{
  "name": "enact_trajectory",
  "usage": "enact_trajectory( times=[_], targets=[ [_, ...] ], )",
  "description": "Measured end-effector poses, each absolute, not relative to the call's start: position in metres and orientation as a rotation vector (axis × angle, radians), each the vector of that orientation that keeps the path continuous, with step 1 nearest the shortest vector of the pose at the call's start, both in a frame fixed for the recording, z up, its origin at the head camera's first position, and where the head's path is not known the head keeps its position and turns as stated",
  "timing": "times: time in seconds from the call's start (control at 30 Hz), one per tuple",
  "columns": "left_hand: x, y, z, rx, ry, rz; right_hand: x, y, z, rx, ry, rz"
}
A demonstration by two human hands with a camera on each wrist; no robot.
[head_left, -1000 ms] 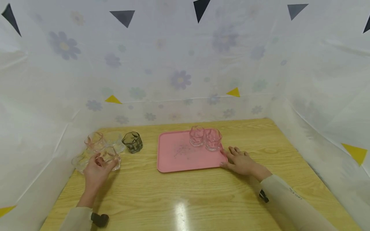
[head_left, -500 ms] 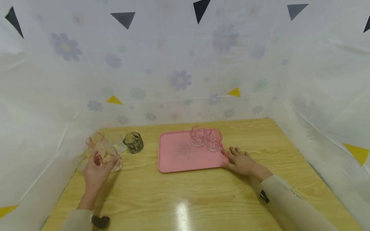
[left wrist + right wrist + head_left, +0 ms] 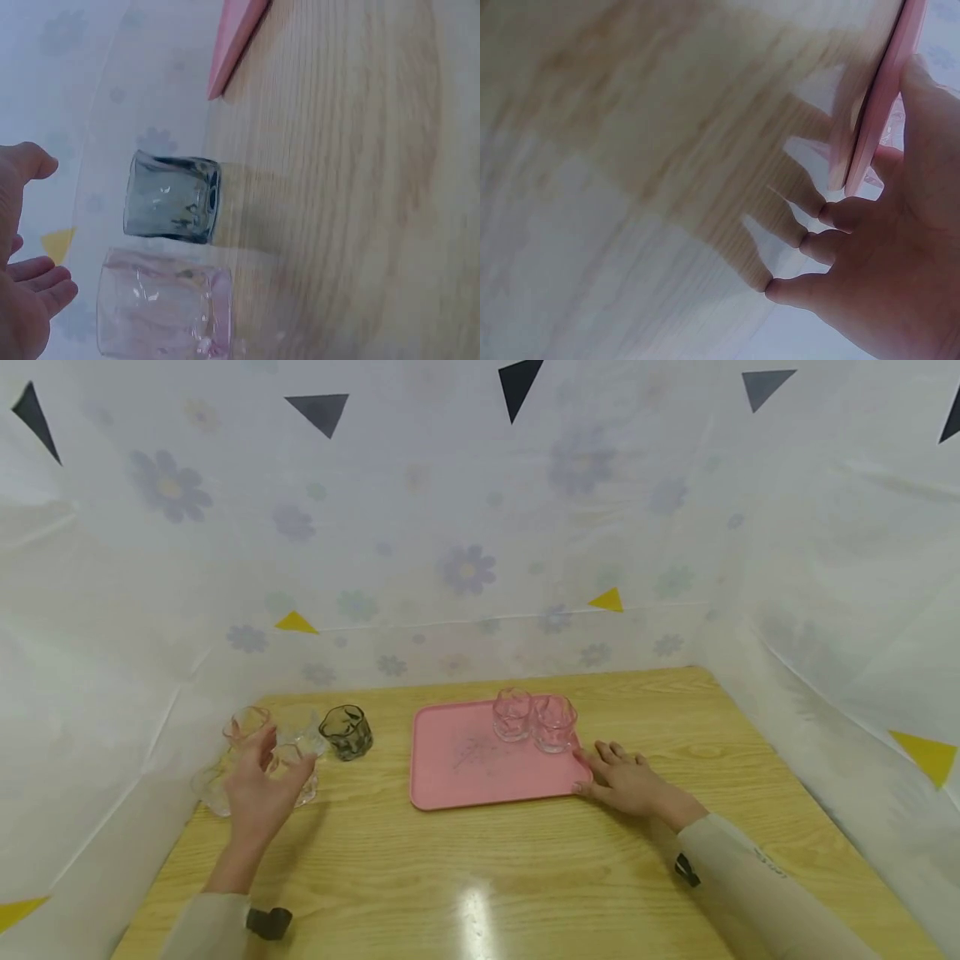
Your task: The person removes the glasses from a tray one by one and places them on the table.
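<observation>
My left hand (image 3: 262, 785) hovers with thumb and fingers apart by a faceted glass (image 3: 306, 787), which it partly covers in the head view. In the left wrist view its fingers (image 3: 56, 289) stand clear of a pinkish glass (image 3: 161, 304), with a smoky grey glass (image 3: 172, 196) beyond. My right hand (image 3: 626, 781) rests, fingers spread, at the right edge of a pink tray (image 3: 450, 777); thumb and index finger touch the rim, and other fingertips (image 3: 780, 289) rest on the table. Two pink glasses (image 3: 512, 717) stand at the tray's back right corner.
Around my left hand are a pinkish glass (image 3: 246, 725), a clear glass (image 3: 302, 727) and another clear glass (image 3: 213, 789) near the left curtain. White patterned curtains (image 3: 465, 510) enclose the wooden table (image 3: 420, 877) at the back and both sides.
My left hand, earlier at the near glass's rim, has lifted up and slightly right, with its fingers spread wider. The glass stays on the table. My right hand and the tray have not moved.
</observation>
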State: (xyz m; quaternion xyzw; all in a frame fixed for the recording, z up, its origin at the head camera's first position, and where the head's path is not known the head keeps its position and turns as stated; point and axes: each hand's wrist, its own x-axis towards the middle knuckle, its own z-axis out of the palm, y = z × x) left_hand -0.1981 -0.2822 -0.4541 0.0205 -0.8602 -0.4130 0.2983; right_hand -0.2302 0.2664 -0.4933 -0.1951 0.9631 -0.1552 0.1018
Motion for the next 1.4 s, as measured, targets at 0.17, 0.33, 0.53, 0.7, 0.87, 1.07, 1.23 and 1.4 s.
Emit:
enact_trajectory(
  times=[0.17, 0.33, 0.53, 0.7, 0.87, 1.07, 1.23, 1.4],
  targets=[
    [-0.209, -0.260, -0.454, -0.119, -2.345, -1.103, -0.230, 0.267, -0.493, -0.578, 2.846, -0.455],
    [-0.220, -0.236, -0.454, -0.239, -2.410, -1.181, -0.230, 0.265, -0.490, -0.578, 2.844, -0.446],
    [-0.233, -0.207, -0.455, -0.341, -2.440, -1.265, -0.229, 0.265, -0.489, -0.575, 2.848, -0.443],
    [-0.246, -0.179, -0.461, -0.432, -2.415, -1.394, -0.230, 0.266, -0.490, -0.580, 2.855, -0.436],
    [-0.259, -0.154, -0.465, -0.468, -2.424, -1.462, -0.231, 0.266, -0.491, -0.587, 2.839, -0.457],
    [-0.272, -0.123, -0.466, -0.509, -2.486, -1.509, -0.232, 0.267, -0.494, -0.589, 2.844, -0.447],
    [-0.280, -0.099, -0.469, -0.529, -2.566, -1.539, -0.232, 0.268, -0.496, -0.593, 2.856, -0.436],
    [-0.286, -0.077, -0.471, -0.500, -2.623, -1.581, -0.233, 0.268, -0.496, -0.576, 2.852, -0.438]
  ],
)
